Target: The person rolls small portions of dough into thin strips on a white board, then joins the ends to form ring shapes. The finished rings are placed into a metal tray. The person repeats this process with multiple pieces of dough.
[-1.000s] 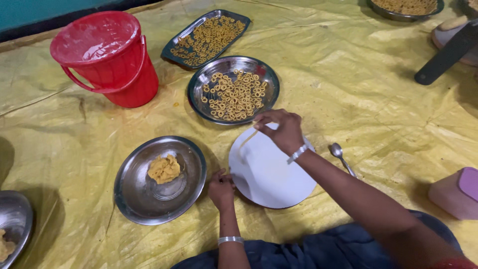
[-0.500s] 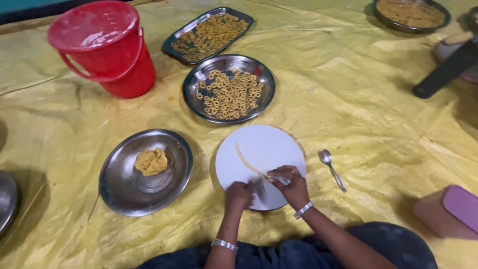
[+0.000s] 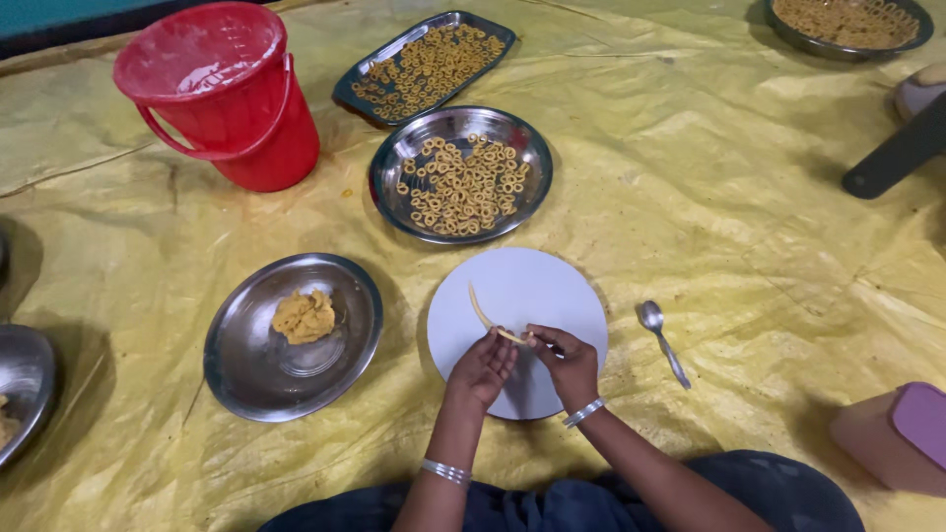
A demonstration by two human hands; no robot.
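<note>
A thin strip of yellow dough (image 3: 486, 317) lies curved across a round white board (image 3: 532, 291) on the yellow sheet. My left hand (image 3: 483, 366) and my right hand (image 3: 567, 363) meet over the board's near half, both pinching the strip's near end. To the left stands a steel plate (image 3: 345, 340) with a lump of yellow dough (image 3: 304, 315). Behind the board sits a round steel plate (image 3: 394, 187) with several dough rings (image 3: 465, 185).
A red bucket (image 3: 222, 94) with a lid stands at the back left. A rectangular steel tray (image 3: 347, 94) of rings lies behind the round plate. A steel spoon (image 3: 662, 340) lies right of the board. Another steel dish (image 3: 25, 379) is at far left, a pink-lidded box (image 3: 897, 433) at right.
My right hand drew back from the ring plate to the board's near side and joined my left hand on the dough strip. The camera view shifted slightly.
</note>
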